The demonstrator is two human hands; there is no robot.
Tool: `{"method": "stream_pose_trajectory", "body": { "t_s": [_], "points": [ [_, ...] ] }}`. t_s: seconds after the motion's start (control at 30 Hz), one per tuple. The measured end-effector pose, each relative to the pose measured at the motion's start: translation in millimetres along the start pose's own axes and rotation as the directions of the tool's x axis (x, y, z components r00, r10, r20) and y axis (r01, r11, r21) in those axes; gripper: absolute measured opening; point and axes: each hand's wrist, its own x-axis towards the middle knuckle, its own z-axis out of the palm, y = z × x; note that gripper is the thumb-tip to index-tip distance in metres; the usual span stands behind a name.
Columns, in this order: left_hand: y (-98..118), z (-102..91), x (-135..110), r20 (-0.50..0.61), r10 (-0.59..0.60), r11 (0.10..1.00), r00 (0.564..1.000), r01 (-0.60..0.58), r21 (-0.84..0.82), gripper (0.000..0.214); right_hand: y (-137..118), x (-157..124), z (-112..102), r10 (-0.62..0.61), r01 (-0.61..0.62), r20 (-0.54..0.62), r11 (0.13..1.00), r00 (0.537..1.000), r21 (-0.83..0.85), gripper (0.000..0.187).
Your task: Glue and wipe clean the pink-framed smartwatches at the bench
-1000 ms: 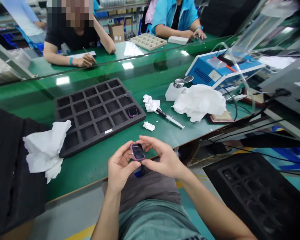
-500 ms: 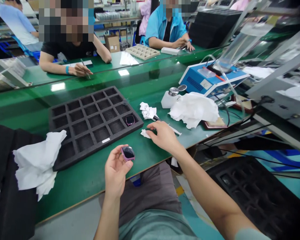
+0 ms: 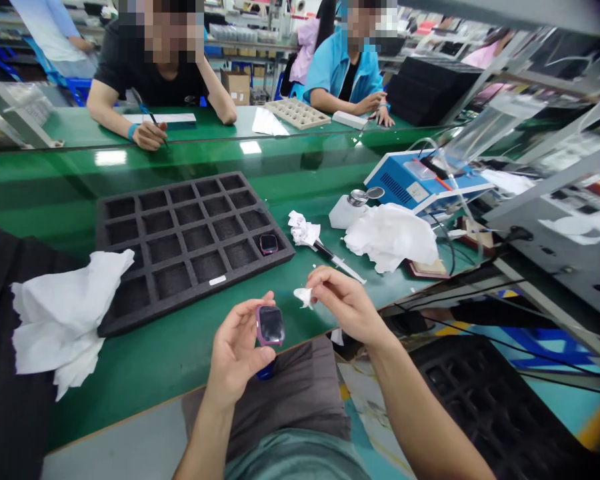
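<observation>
Between the thumb and fingers of my left hand (image 3: pixel 237 347) is a purple-framed smartwatch case (image 3: pixel 271 325), its dark screen turned up and smudged with a pale haze. My right hand (image 3: pixel 345 300) pinches a small crumpled piece of white tissue (image 3: pixel 304 295), a short way right of the watch and apart from it. Beyond both hands lies a black foam tray (image 3: pixel 220 267) with square compartments. A second smartwatch case (image 3: pixel 269 245) rests in its near right compartment.
Past my right hand lie a knife-like tool (image 3: pixel 337 260), crumpled tissue (image 3: pixel 304 230), a white dispenser bottle (image 3: pixel 347 212) and a white cloth (image 3: pixel 390 237). A blue machine (image 3: pixel 415 180) stands behind. Another white cloth (image 3: pixel 70 313) hangs at left. Two people sit across the bench.
My right hand has picked up the small tissue piece from the bench and brought it nearer the watch. My left hand has turned the watch's screen more towards me.
</observation>
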Motion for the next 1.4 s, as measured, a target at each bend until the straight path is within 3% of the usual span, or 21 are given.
{"method": "stream_pose_trajectory", "body": {
  "t_s": [0.07,0.17,0.3,0.4,0.47,0.53,0.6,0.63,0.67,0.7,0.8,0.9,1.07,1.23,1.4],
  "points": [
    [4.0,-0.4,-1.2,0.038,0.040,0.996,0.998,-0.043,0.081,0.054,-9.3,-0.1,-1.3,-0.054,0.055,0.009,0.979,0.999,-0.196,0.013],
    [8.8,4.4,-3.1,0.106,0.031,0.970,0.994,-0.056,0.239,0.055,-19.0,0.2,0.2,-0.099,0.095,-0.010,0.971,0.995,-0.220,0.027],
    [4.9,17.1,-2.7,0.147,0.001,0.973,0.989,-0.035,0.227,0.056,-16.2,-3.9,18.1,0.024,-0.022,-0.084,1.000,0.996,0.020,0.038],
    [-4.4,24.8,0.4,0.077,0.015,0.997,0.997,-0.021,0.068,0.056,-5.2,-10.5,37.9,0.215,-0.172,-0.141,0.948,0.966,0.269,0.032],
    [-10.3,27.4,3.8,0.027,0.013,1.000,1.000,-0.014,0.014,0.055,3.1,-8.6,40.1,0.283,-0.216,-0.147,0.909,0.948,0.356,0.028],
    [-14.1,27.8,8.4,-0.051,-0.007,1.000,0.999,0.007,-0.003,0.053,8.2,5.6,22.0,0.236,-0.164,-0.249,0.946,0.939,0.281,0.028],
    [-15.7,26.7,13.6,-0.161,-0.037,0.999,0.986,0.035,-0.018,0.051,5.3,33.3,-18.4,0.056,-0.083,-0.463,0.996,0.884,-0.037,0.025],
    [-15.8,25.9,16.0,-0.208,-0.055,0.998,0.977,0.051,-0.026,0.050,0.4,50.9,-44.0,-0.064,-0.108,-0.540,0.954,0.839,-0.281,0.024],
    [-15.6,25.1,18.2,-0.240,-0.074,0.997,0.968,0.068,-0.032,0.050,-6.1,69.8,-70.3,-0.146,-0.191,-0.539,0.833,0.829,-0.520,0.027],
    [-15.2,24.5,19.8,-0.258,-0.089,0.996,0.962,0.084,-0.032,0.050,-13.3,88.9,-95.1,-0.160,-0.278,-0.498,0.667,0.852,-0.691,0.032],
    [-13.3,23.5,21.7,-0.290,-0.099,0.995,0.952,0.097,-0.022,0.050,-29.0,138.7,-143.9,-0.093,-0.344,-0.453,0.523,0.887,-0.780,0.030],
    [-11.8,22.0,21.2,-0.290,-0.099,0.995,0.952,0.096,-0.025,0.050,-28.1,166.3,-151.1,-0.012,-0.386,-0.432,0.431,0.902,-0.816,0.023],
    [-15.9,20.2,21.4,-0.290,-0.131,0.991,0.948,0.117,-0.063,0.053,-17.6,174.0,-139.8,0.074,-0.421,-0.422,0.337,0.904,-0.842,0.013],
    [-24.4,21.8,22.5,-0.313,-0.084,0.995,0.946,0.063,-0.075,0.054,-16.6,171.6,-140.1,0.085,-0.431,-0.428,0.315,0.900,-0.845,0.030],
    [-21.6,18.1,24.1,-0.282,-0.132,0.990,0.950,0.109,-0.094,0.052,-25.1,170.2,-142.9,0.014,-0.423,-0.448,0.353,0.894,-0.834,0.012]
  ]
}}
